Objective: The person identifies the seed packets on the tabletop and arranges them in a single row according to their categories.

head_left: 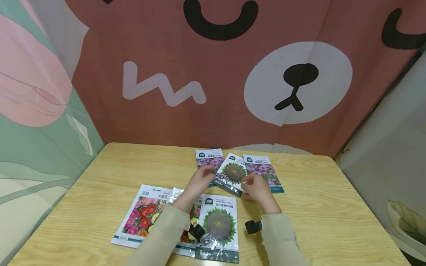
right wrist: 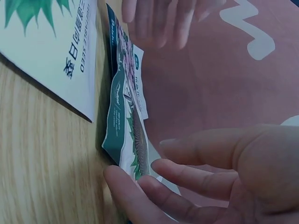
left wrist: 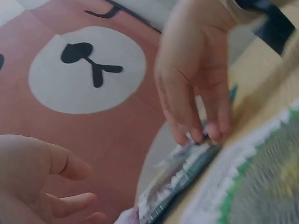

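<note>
A sunflower seed packet (head_left: 234,171) lies aslant over two packets with purple flowers, one at the left (head_left: 209,161) and one at the right (head_left: 266,173). My left hand (head_left: 200,180) hovers at its left side, the fingers loosely bent and apart in the right wrist view. At its right edge is my right hand (head_left: 257,187). Its fingertips (left wrist: 198,136) touch the packet's edge in the left wrist view, while the thumb stands off from the surface in the right wrist view. The slanted packet's green lower band (right wrist: 119,112) faces me.
Nearer me, a second sunflower packet (head_left: 217,225) lies beside two colourful flower packets, one at the left (head_left: 141,221) and one in the middle (head_left: 183,250), partly hidden by my left sleeve. All are on a wooden table (head_left: 319,207). A bear-patterned curtain (head_left: 166,125) hangs behind it.
</note>
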Motion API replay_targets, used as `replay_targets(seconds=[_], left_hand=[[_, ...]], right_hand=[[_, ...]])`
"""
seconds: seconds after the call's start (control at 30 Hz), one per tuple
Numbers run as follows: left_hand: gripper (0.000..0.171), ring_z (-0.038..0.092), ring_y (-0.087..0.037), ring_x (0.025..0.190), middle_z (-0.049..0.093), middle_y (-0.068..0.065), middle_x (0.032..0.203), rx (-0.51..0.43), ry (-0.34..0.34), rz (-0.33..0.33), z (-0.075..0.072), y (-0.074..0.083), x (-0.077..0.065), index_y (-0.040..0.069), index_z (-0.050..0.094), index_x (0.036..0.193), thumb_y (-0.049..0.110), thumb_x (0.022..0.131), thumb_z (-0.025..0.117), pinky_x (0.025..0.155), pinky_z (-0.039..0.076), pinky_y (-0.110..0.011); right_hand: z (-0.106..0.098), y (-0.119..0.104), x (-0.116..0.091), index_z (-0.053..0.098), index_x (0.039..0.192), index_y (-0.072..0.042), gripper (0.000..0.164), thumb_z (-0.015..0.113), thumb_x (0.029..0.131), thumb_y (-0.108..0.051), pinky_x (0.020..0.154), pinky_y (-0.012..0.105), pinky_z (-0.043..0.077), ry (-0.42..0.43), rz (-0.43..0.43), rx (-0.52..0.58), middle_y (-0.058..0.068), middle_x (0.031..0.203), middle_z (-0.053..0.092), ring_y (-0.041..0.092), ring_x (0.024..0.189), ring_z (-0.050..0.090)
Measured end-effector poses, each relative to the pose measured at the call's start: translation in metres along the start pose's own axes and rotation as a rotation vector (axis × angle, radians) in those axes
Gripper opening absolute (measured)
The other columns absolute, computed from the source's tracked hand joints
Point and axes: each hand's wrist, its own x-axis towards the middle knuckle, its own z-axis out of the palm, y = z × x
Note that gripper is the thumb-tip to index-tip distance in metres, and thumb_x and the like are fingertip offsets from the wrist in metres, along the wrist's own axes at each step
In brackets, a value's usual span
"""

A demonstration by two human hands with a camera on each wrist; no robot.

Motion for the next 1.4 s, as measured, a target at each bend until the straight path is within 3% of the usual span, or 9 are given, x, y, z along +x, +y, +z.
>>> replay_targets(seconds=[0.13,0.4,0.77,1.03,1.4], left_hand=[[0.048,0.036,-0.042,0.143,0.042,-0.026,0.152,0.040,-0.028,0.001,0.001,-0.008,0.001,-0.005,0.044,0.147,0.010,0.101,0.052,0.115,0.035,-0.055],[0.048,0.045,-0.042,0.136,0.048,-0.027,0.147,0.033,-0.056,0.015,0.001,-0.015,0.003,-0.008,0.046,0.145,0.009,0.101,0.052,0.112,0.040,-0.053],[0.042,0.057,-0.038,0.122,0.057,-0.026,0.138,-0.021,0.027,0.032,0.003,-0.016,0.002,-0.010,0.056,0.135,0.005,0.096,0.053,0.100,0.052,-0.046],[0.039,0.059,-0.035,0.120,0.058,-0.025,0.137,-0.086,0.031,-0.019,0.001,-0.017,0.005,-0.010,0.059,0.133,0.003,0.097,0.053,0.096,0.056,-0.040],[0.039,0.056,-0.038,0.126,0.056,-0.026,0.139,-0.114,-0.039,-0.032,-0.002,-0.014,-0.002,-0.008,0.054,0.139,0.006,0.102,0.053,0.098,0.053,-0.047]], right_hand=[[0.001,-0.002,-0.001,0.060,0.123,0.006,0.025,0.060,0.099,-0.003,0.068,0.034,0.062,-0.003,-0.004,-0.011,0.021,0.109,0.060,0.026,0.081,0.063],[0.004,-0.001,0.002,0.060,0.121,0.007,0.025,0.060,0.098,-0.001,0.068,0.033,0.062,-0.002,-0.018,0.013,0.021,0.105,0.059,0.026,0.080,0.063],[0.004,0.009,0.004,0.059,0.119,0.007,0.024,0.060,0.097,0.000,0.065,0.033,0.062,-0.006,-0.005,0.033,0.021,0.102,0.059,0.025,0.074,0.066],[0.002,0.008,0.004,0.059,0.120,0.008,0.025,0.062,0.096,0.002,0.063,0.032,0.062,0.003,0.010,0.053,0.021,0.103,0.060,0.022,0.070,0.065],[-0.003,0.007,0.004,0.048,0.140,0.011,0.049,0.064,0.094,0.004,0.063,0.032,0.062,-0.007,0.022,0.053,0.023,0.106,0.062,0.020,0.067,0.066]])
